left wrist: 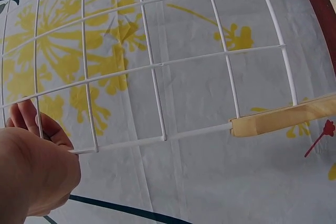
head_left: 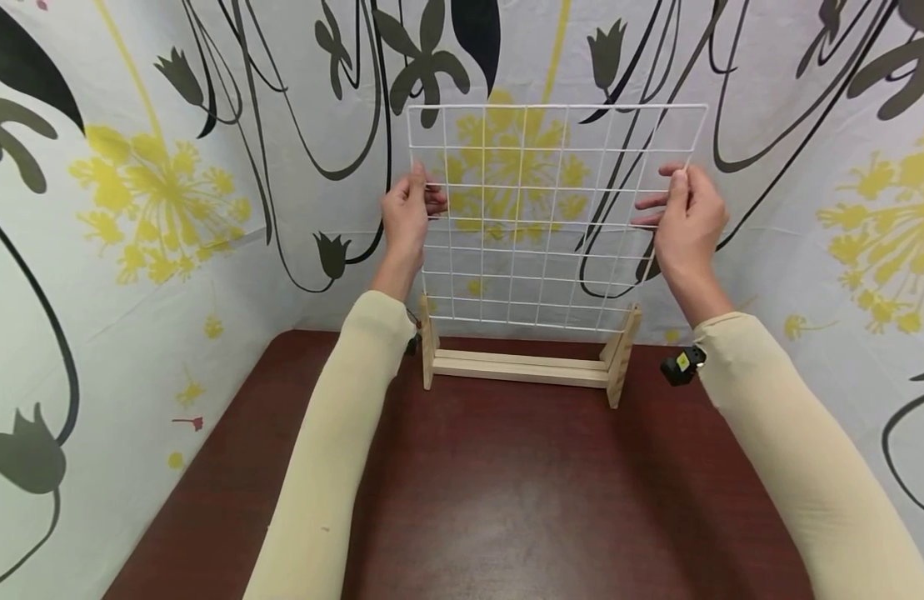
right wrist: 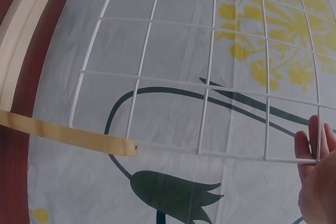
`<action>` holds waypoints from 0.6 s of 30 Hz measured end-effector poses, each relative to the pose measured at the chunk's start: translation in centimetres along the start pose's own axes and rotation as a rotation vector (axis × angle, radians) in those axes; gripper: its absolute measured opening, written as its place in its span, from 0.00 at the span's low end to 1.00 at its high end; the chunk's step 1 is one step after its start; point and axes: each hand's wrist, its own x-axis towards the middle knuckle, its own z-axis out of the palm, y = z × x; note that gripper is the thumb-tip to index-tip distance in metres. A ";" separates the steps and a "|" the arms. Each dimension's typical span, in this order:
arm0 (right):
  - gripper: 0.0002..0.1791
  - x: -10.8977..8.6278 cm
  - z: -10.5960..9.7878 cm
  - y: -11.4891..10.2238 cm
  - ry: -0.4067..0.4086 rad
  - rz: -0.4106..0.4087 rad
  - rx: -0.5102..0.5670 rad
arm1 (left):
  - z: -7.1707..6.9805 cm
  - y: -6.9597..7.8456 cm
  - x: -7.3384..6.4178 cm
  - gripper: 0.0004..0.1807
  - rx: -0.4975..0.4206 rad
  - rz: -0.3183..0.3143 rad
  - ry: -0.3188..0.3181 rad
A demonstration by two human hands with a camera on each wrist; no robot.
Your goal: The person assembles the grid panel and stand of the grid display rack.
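Observation:
A white wire grid panel (head_left: 536,221) stands upright in the head view, its lower end between the two side posts of a wooden stand (head_left: 521,367). My left hand (head_left: 411,208) grips the panel's left edge about halfway up, thumb in front and fingers behind. On the opposite edge my right hand (head_left: 690,212) holds the wire at much the same height. In the left wrist view the grid's bottom corner overlaps a wooden post (left wrist: 283,119). The right wrist view shows the other post (right wrist: 68,132) alongside the panel's lower side wire.
The stand rests toward the back of a dark red-brown table (head_left: 521,492). Close behind it hangs a white cloth backdrop (head_left: 274,192) with grey and yellow flower prints, which also runs along both sides. A small black camera (head_left: 682,365) sits at the right wrist.

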 end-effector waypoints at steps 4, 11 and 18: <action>0.17 -0.1 -0.1 0.2 -0.021 0.000 0.016 | -0.1 -0.1 -0.1 0.25 -0.003 -0.015 0.003; 0.16 0.0 0.1 1.0 -0.035 0.009 0.048 | -0.5 -0.3 -0.2 0.24 0.007 -0.004 -0.003; 0.16 -0.5 -0.3 1.5 -0.022 0.022 0.048 | -0.5 -0.7 -0.5 0.23 0.018 -0.035 -0.028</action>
